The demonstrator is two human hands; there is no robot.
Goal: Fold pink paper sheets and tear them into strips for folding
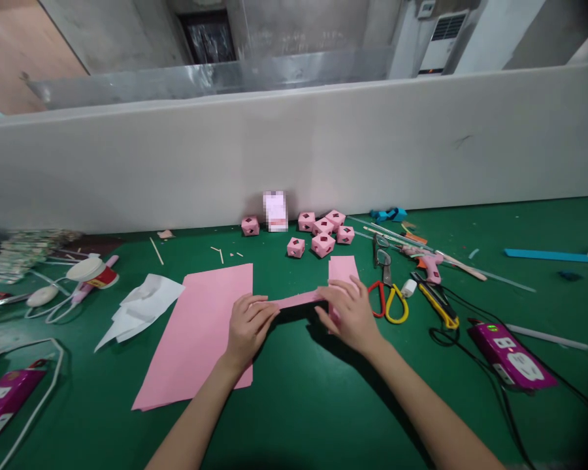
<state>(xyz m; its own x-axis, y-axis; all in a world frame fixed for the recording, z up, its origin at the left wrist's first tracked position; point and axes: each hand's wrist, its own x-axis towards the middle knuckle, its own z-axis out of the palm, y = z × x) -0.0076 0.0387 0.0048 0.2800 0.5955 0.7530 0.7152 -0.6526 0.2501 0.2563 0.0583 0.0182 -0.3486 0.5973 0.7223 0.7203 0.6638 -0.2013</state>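
A narrow pink paper strip (298,300) stretches between my two hands, a little above the green table, with its dark shadow below. My left hand (249,326) pinches the strip's left end, over the right edge of a large pink paper sheet (200,333). At the other end, my right hand (350,313) has its fingers bent around the strip; its exact grip is partly hidden. Beneath that hand lies a smaller pink paper piece (342,266). Scissors (396,305) with red and yellow handles lie just right of my right hand.
Several folded pink paper cubes (323,245) sit near the white partition (176,170). On the right are a pink glue gun (428,261), a yellow utility knife (438,303) and a purple power strip (512,356) with cables. Crumpled white paper (144,303) and a paper cup (95,271) lie left.
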